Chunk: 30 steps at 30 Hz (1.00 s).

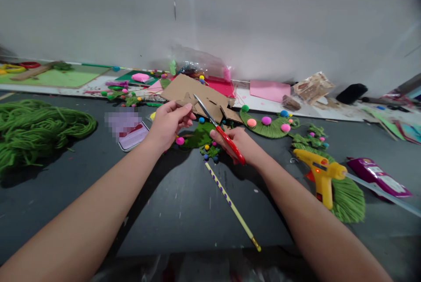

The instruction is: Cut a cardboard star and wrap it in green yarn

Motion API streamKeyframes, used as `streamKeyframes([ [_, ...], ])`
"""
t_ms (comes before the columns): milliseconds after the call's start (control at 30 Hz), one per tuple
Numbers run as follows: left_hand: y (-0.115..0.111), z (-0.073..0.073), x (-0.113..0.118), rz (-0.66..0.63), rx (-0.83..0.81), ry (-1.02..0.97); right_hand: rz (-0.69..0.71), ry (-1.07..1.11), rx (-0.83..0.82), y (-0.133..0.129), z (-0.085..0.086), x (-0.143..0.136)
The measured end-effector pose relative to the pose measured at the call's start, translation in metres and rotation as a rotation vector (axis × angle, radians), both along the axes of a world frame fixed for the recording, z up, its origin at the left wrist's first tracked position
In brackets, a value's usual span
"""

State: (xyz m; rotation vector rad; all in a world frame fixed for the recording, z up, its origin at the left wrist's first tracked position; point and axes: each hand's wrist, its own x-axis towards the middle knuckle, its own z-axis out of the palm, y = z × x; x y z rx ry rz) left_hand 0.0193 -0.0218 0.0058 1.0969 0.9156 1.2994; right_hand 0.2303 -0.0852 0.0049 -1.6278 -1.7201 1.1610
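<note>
Left hand [169, 123] pinches the near edge of a brown cardboard sheet [197, 93], held above the dark floor [184, 203]; right hand [240, 144] is closed round red-handled scissors [219, 129] (blades parted at the cardboard); a yellow pencil [232, 205] lies near, a yellow glue gun [321, 174] right.

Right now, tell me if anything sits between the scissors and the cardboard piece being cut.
Nothing visible does. The scissors, held in the right hand, have their blades against the cardboard piece that the left hand pinches at its edge.
</note>
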Motion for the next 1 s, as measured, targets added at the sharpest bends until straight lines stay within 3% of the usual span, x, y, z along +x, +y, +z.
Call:
streamKeyframes([
  [367, -0.0036, 0.0052, 0.0034, -0.059, -0.062, -0.008, 0.119, 0.134, 0.018, -0.0054, -0.001, 0.0],
  [633, 0.0011, -0.0035, 0.0015, -0.018, 0.046, -0.016, 0.148, 0.146, 0.013, -0.0052, -0.0005, 0.0023],
  [1000, -0.001, -0.0005, 0.0002, -0.018, 0.016, -0.012, 0.195, 0.137, 0.023, -0.0058, 0.0014, 0.0039],
])
